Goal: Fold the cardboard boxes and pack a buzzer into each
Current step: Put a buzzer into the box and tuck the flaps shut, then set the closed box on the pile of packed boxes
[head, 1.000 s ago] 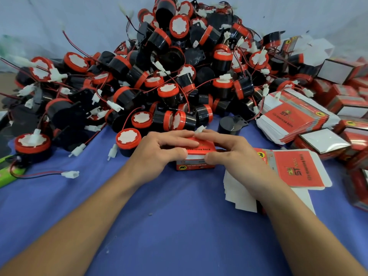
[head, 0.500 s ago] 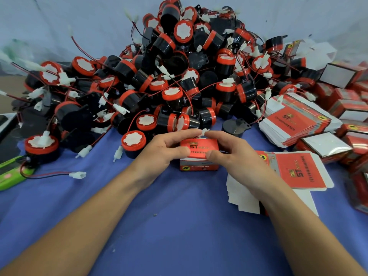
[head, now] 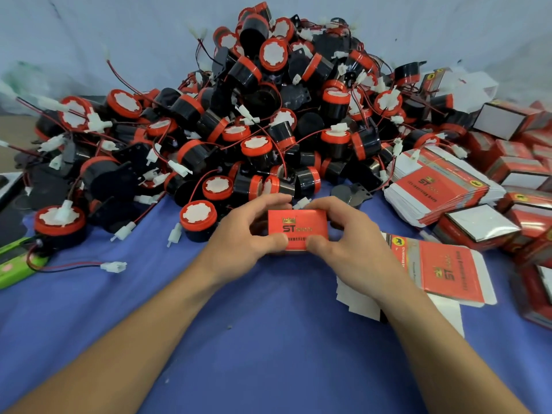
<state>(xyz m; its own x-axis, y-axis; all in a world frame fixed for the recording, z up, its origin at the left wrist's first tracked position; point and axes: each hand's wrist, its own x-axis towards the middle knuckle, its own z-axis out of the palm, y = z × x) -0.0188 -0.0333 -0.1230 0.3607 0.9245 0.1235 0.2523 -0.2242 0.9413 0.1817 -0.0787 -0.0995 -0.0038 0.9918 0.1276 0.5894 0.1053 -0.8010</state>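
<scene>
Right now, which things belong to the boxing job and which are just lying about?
Job: red box, held by left hand and right hand; buzzer pile; flat box stack; loose flat box; folded boxes.
Lying about: green object at left edge; blue cloth underneath.
</scene>
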